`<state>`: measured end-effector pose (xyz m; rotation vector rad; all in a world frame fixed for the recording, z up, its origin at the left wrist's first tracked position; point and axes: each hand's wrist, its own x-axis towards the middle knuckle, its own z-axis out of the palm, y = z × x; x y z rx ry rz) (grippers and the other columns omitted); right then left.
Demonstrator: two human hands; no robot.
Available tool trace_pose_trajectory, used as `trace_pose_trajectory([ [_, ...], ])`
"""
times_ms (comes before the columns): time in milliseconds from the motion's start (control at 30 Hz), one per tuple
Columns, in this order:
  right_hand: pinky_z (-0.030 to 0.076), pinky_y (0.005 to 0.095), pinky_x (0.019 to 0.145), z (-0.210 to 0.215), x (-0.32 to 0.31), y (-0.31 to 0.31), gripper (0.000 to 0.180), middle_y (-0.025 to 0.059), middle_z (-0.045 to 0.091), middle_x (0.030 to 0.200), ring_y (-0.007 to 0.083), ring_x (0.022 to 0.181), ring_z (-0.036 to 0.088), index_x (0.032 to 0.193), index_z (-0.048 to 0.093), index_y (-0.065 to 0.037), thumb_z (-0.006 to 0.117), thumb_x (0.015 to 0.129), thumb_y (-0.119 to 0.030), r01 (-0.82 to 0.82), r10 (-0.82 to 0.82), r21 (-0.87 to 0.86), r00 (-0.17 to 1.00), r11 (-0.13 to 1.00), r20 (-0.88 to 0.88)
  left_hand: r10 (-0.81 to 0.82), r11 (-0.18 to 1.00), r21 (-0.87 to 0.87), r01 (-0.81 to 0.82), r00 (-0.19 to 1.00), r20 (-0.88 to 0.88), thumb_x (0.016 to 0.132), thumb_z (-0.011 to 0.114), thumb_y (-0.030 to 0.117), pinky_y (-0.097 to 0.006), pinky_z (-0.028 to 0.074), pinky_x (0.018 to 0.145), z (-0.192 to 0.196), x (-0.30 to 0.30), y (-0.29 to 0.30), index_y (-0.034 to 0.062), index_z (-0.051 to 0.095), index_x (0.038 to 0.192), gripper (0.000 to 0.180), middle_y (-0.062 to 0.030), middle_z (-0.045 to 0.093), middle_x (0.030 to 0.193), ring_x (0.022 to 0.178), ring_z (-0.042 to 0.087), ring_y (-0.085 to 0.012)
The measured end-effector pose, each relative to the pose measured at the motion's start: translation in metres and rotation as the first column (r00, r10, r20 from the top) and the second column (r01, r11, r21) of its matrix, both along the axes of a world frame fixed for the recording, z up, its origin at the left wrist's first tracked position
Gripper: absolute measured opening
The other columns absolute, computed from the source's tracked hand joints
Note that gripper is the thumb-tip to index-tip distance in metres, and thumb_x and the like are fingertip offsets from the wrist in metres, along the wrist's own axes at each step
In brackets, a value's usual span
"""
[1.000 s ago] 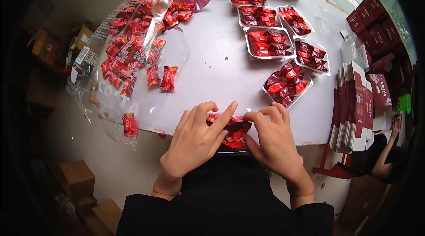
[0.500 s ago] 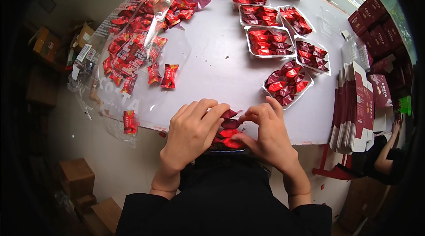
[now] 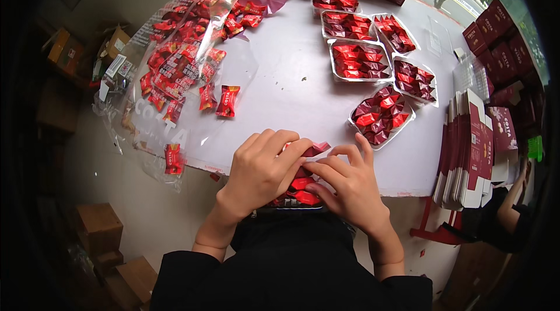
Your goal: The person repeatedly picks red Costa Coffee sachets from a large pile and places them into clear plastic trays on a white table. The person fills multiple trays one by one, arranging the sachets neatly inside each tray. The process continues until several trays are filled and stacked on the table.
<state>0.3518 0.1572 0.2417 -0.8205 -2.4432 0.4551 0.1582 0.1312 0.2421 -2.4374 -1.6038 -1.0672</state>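
At the near table edge, my left hand (image 3: 263,162) is closed on a dark red wrapped packet (image 3: 317,149), its tip showing past my fingertips. My right hand (image 3: 352,185) bends in from the other side, fingertips pressed to the packets and thumb lower down; its index finger is raised. Below the fingers, bright red packets (image 3: 304,195) fill a tray held against my body; my hands hide most of it. Beyond my right hand stands a clear tray of red and dark red packets (image 3: 382,114). A loose red packet (image 3: 228,101) lies past my left hand.
A clear bag (image 3: 166,86) spilling red packets covers the table's left. Several filled trays (image 3: 360,60) stand farther back on the right. Flat cartons (image 3: 466,147) and stacked dark red boxes (image 3: 501,48) line the right. Another person's arm (image 3: 513,197) shows at far right.
My right fingers have moved left, closer to my left hand, and curl in more over the packets. The dark red packet tip shows more to the right. The view has shifted slightly.
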Motion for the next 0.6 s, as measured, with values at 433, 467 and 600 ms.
trace_pose_trajectory([
  [433,0.011,0.0730,0.107,-0.009,0.004,0.005,0.019,0.0004,0.061,0.087,0.0303,0.120,0.054,0.090,0.068,-0.010,0.074,0.078,-0.024,-0.061,0.063,0.065,0.998,0.996,-0.021,-0.176,0.984,0.023,0.174,0.979,0.102,0.070,0.075,0.008,-0.033,0.044,0.056,-0.002,-0.007,-0.002,0.0081,0.067,0.100,0.032,-0.0040,0.064,0.084,0.065,0.058,-0.0216],
  [467,0.011,0.0731,0.107,-0.009,0.003,0.004,0.018,-0.0001,0.061,0.088,0.0296,0.120,0.054,0.090,0.068,-0.011,0.074,0.078,-0.024,-0.054,0.057,0.074,0.998,0.996,-0.040,-0.174,0.985,0.012,0.173,0.980,0.101,0.070,0.075,0.008,-0.033,0.044,0.056,-0.002,-0.007,-0.001,0.0080,0.067,0.101,0.031,-0.0039,0.064,0.084,0.065,0.058,-0.0214],
  [600,0.011,0.0733,0.108,-0.014,0.000,0.000,0.015,-0.0031,0.060,0.088,0.0241,0.115,0.055,0.088,0.068,-0.015,0.075,0.077,-0.024,0.015,-0.005,0.091,0.993,0.996,-0.114,-0.147,0.989,0.008,0.147,0.986,0.074,0.072,0.075,0.010,-0.033,0.044,0.056,-0.001,-0.007,0.001,0.0077,0.068,0.100,0.029,-0.0035,0.065,0.083,0.065,0.059,-0.0208],
])
